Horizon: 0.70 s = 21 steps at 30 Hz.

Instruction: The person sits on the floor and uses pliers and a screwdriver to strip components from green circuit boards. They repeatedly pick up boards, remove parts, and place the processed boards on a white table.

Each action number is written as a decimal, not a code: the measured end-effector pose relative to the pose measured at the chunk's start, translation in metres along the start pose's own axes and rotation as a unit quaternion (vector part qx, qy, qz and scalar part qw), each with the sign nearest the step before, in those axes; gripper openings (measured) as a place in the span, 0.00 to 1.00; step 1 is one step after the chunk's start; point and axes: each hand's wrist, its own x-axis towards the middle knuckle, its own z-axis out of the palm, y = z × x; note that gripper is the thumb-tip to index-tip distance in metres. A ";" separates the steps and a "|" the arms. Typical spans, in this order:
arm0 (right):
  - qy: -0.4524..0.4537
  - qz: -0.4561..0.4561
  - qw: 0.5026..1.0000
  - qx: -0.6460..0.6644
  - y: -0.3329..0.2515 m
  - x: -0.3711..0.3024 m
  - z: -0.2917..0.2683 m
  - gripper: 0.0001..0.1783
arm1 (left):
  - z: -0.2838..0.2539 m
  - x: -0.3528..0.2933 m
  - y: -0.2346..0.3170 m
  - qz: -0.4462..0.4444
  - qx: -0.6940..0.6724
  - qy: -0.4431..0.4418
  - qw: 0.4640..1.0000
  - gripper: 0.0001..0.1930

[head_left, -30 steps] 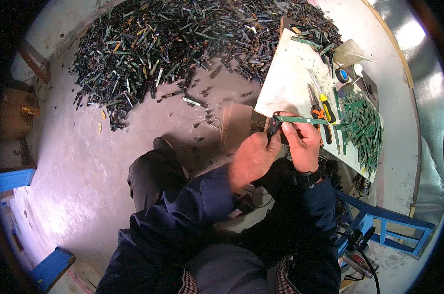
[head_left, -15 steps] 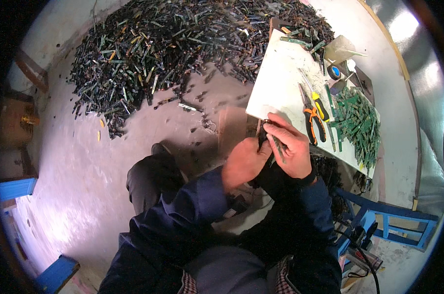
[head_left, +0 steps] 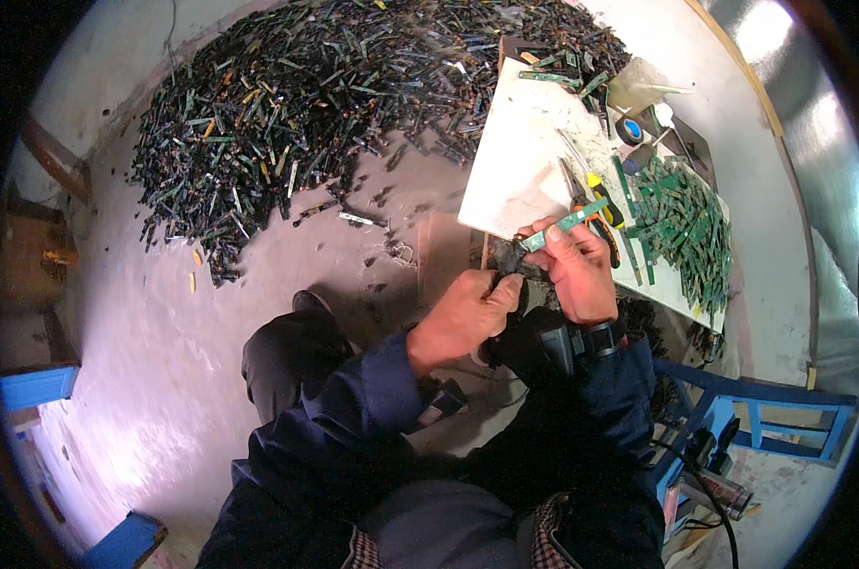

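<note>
Near the white board's front edge my hands are close together. My right hand (head_left: 581, 270) pinches a narrow green circuit board strip (head_left: 567, 225) between thumb and fingers, its far end pointing up and right over the white board. My left hand (head_left: 472, 311) is closed on a dark piece (head_left: 510, 258) that meets the strip's lower end; its kind I cannot make out. On the white board (head_left: 515, 142), just beyond my right hand, lie pliers with orange and black handles (head_left: 608, 237) and a yellow-handled screwdriver (head_left: 602, 190).
A heap of green strips (head_left: 684, 228) covers the board's right side, beside a tape roll (head_left: 629, 131) and a translucent container (head_left: 633, 85). A large pile of dark strips (head_left: 306, 114) spreads over the floor beyond. A blue frame (head_left: 752, 417) stands at the right.
My right hand has turned, lifting the green strip so that it now points up and right, its length exposed. My left hand has shifted slightly down and left.
</note>
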 end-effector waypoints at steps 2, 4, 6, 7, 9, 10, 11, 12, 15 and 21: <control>-0.005 -0.019 0.999 0.028 -0.001 -0.002 0.000 0.12 | -0.001 -0.002 0.013 -0.035 -0.038 -0.009 0.999 0.19; 0.012 -0.037 0.997 0.067 -0.002 -0.004 -0.002 0.13 | -0.001 -0.001 0.020 -0.083 -0.060 -0.024 0.994 0.19; 0.039 -0.056 0.990 0.121 -0.005 -0.003 -0.002 0.13 | -0.004 -0.002 0.023 -0.109 -0.079 -0.033 0.990 0.19; 0.065 -0.049 0.991 0.104 -0.005 -0.003 -0.003 0.14 | -0.005 -0.003 0.022 -0.111 -0.089 -0.040 0.989 0.19; 0.081 -0.047 0.994 0.056 -0.005 -0.007 -0.011 0.14 | -0.005 -0.002 0.023 -0.111 -0.091 -0.063 0.988 0.19; 0.090 -0.046 0.994 0.032 -0.005 -0.009 -0.014 0.14 | -0.004 -0.002 0.025 -0.107 -0.083 -0.074 0.988 0.19; 0.101 -0.047 0.994 0.000 -0.006 -0.012 -0.014 0.14 | -0.003 -0.003 0.026 -0.104 -0.074 -0.086 0.988 0.19; 0.112 -0.040 0.993 -0.005 -0.007 -0.014 -0.013 0.14 | -0.002 -0.003 0.027 -0.103 -0.077 -0.095 0.987 0.19; 0.119 -0.019 0.992 0.037 -0.012 -0.028 -0.001 0.12 | 0.004 -0.006 0.026 -0.106 -0.075 -0.117 0.985 0.19; 0.058 -0.007 0.997 0.058 -0.004 -0.070 0.002 0.13 | 0.015 -0.008 0.006 -0.106 -0.025 -0.160 0.981 0.17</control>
